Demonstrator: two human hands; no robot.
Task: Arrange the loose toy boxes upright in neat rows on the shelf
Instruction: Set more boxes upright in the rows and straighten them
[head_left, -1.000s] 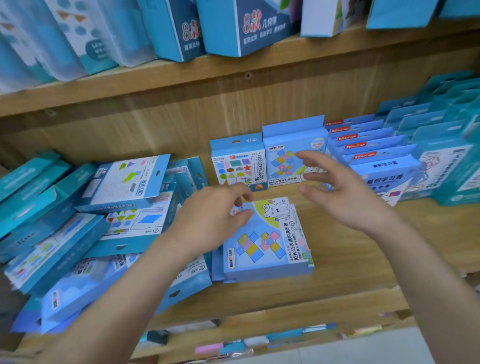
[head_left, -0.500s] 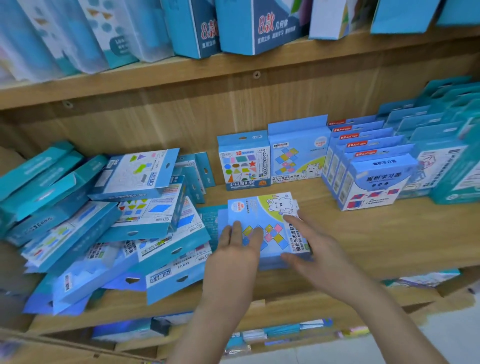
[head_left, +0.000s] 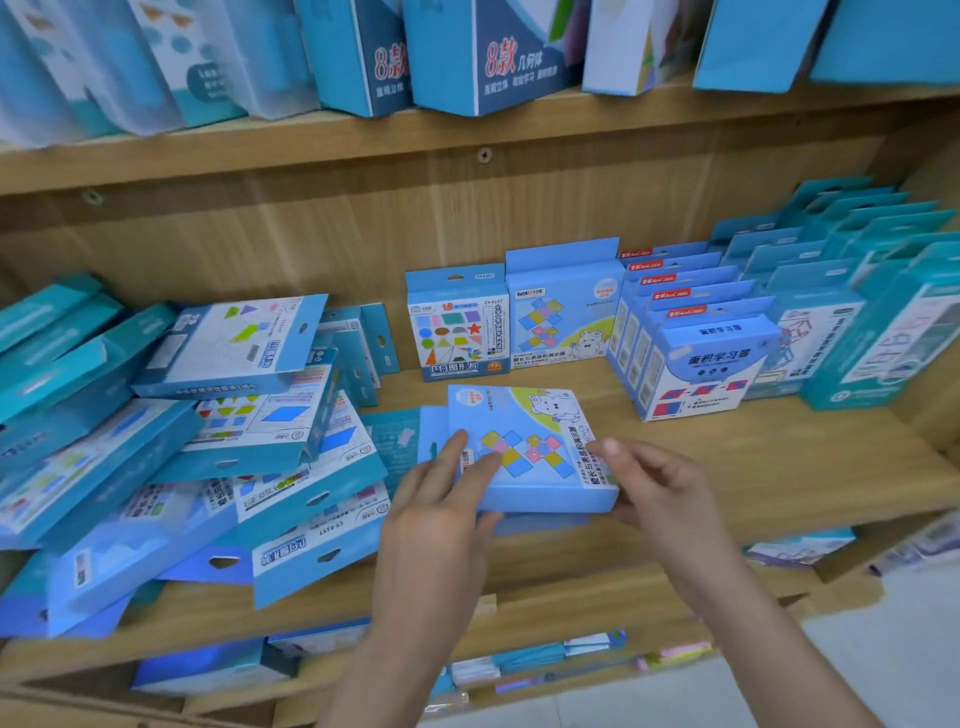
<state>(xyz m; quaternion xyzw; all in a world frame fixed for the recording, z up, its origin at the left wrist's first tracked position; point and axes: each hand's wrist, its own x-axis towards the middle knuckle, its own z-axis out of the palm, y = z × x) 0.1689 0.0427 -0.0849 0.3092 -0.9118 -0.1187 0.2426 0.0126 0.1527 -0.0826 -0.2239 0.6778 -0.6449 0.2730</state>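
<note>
Head cam has us on the bear box (head_left: 535, 452), which lies face-up and a bit askew on the shelf board (head_left: 753, 467), on top of another flat blue box (head_left: 540, 522). Our left hand (head_left: 441, 504) lays its fingers (head_left: 449, 454) fairly straight across the top face, with the thumb apparently tucked under the near edge. Our right hand (head_left: 660, 488) pinches the right edge, thumb on top and the other fingers curled below. So both hands have it in a narrow grip.

Our guess is thin printed card: light, stiff along the edges, with faces that dent if squeezed, and glossy enough to slip. We'd hold it by the two side edges.

Just past the fingertips, the shapes box (head_left: 457, 327) and an upright twin (head_left: 563, 312) stand near the back panel, with bare board in front of them. That looks like the open slot. Right of the right-hand fingers the white-and-blue row (head_left: 696, 358) sits near, so we'd watch that corner. Left of the left-hand fingers the loose pile (head_left: 208, 415) slumps close and could slide. The upper shelf (head_left: 467, 140) leaves headroom above.
</note>
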